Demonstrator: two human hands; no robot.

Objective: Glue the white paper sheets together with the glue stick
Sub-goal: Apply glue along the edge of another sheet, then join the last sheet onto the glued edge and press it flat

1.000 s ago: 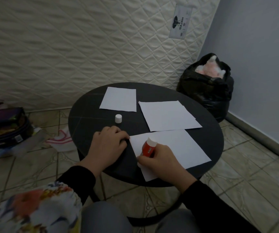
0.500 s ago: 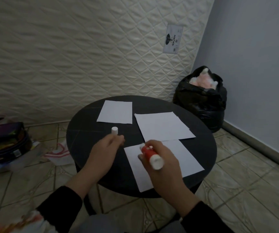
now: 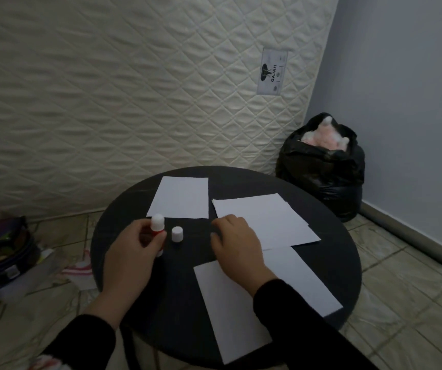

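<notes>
A person's left hand (image 3: 132, 248) grips a red-and-white glue stick (image 3: 158, 231), held roughly upright over the left part of a round black table (image 3: 124, 236). Just beside the stick, a small white cap (image 3: 177, 234) stands on the table, apart from the hand. The right hand (image 3: 237, 243) reaches forward with fingers loosely bent, its fingertips resting at the near left corner of a white sheet (image 3: 265, 222) lying on the right side of the table; whether they pinch the paper cannot be told. A second sheet (image 3: 181, 197) lies flat at the far side, just left of that one, and a third sheet (image 3: 300, 279) lies nearest the person, partly under the right forearm and overhanging the table's near edge. Behind the table stands a quilted white mattress (image 3: 134, 102) bearing a label (image 3: 272, 72). A full black bag (image 3: 321, 166) sits in the corner, and a dark case (image 3: 1, 249) lies on the tiled floor (image 3: 414, 303) at left.
</notes>
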